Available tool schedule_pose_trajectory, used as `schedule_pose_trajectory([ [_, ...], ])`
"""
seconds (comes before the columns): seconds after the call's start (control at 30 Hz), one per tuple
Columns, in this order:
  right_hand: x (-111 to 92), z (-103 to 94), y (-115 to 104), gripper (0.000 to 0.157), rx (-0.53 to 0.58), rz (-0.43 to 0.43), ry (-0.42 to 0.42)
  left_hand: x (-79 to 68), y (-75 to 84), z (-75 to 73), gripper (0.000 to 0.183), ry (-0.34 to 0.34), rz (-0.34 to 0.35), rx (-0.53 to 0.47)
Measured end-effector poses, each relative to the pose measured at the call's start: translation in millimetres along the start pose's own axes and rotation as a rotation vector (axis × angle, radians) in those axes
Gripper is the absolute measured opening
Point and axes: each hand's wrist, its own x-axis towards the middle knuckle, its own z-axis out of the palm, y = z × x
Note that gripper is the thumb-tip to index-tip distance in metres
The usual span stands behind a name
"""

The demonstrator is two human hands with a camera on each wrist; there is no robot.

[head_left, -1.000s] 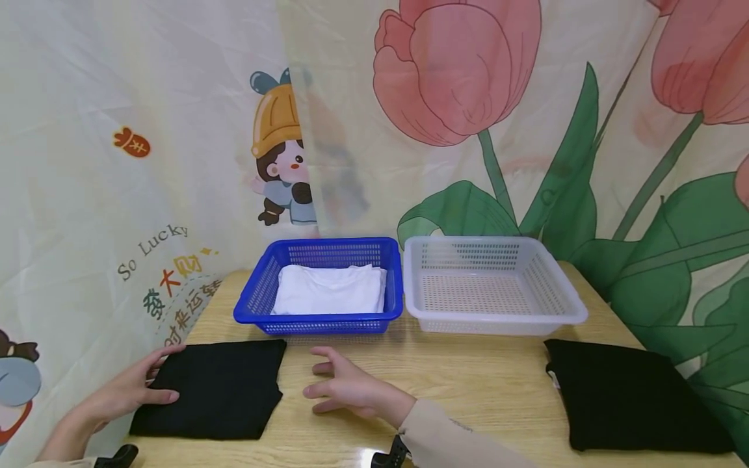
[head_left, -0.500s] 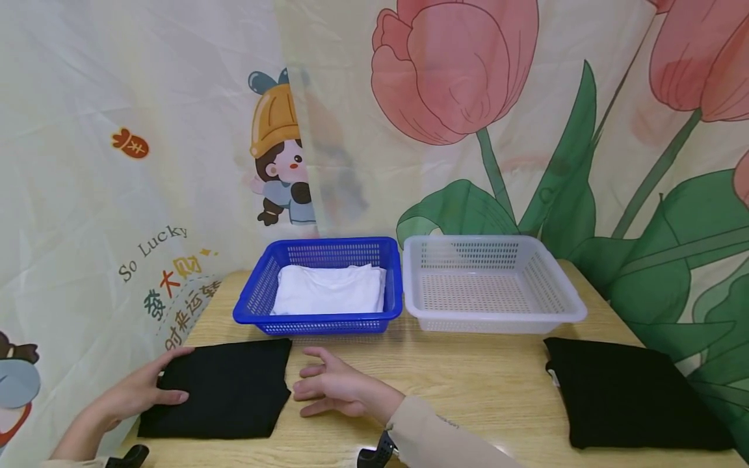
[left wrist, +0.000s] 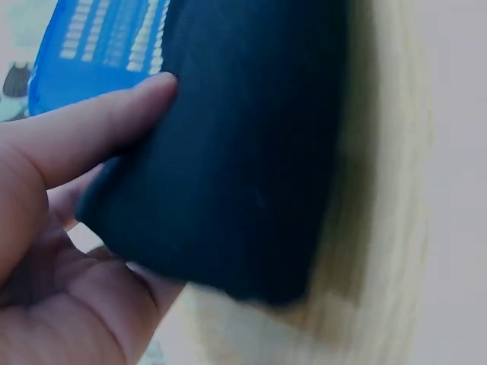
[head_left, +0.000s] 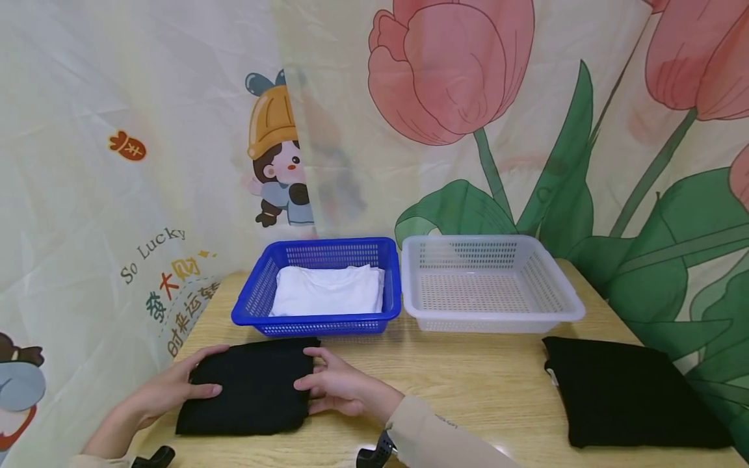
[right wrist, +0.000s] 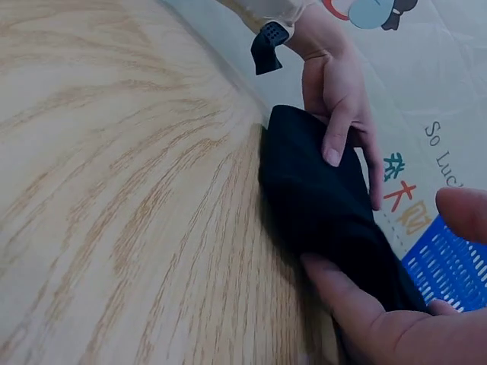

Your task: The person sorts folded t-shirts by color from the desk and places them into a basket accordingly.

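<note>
Both your left hand and right hand are gripping the black cloth, apparently gathering it; lifting would call for evenness.

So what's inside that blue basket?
The blue basket holds folded white fabric, perhaps a shirt, lying across its bottom. The fabric covers the floor beneath it, so I can't tell whether anything lies underneath or is tucked within the folds.

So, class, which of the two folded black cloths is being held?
The left folded black cloth, held between the left hand and right hand; the right folded black cloth lies untouched.
</note>
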Motion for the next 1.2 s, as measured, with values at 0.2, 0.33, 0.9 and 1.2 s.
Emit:
schedule_pose_trajectory([
  [0.2, 0, -3.3, 3, 0.077, -0.044, -0.030, 0.067, 7.2, 11.8, 19.3, 0.086, -0.053, 0.018, -0.102],
  [0.33, -5, -13.1, 1, 0.073, -0.118, -0.058, 0.085, 10.4, 23.0, 32.7, 0.093, -0.087, 0.021, -0.136],
  [0.9, -73, -93.8, -24, 0.078, -0.309, -0.069, 0.045, 33.3, 101.2, 112.5, 0.099, -0.156, 0.116, -0.250],
  [1.2, -148, -143.1, -64, 0.082, -0.265, -0.102, -0.059, 42.8, 165.8, 152.1, 0.094, -0.233, 0.176, -0.362],
])
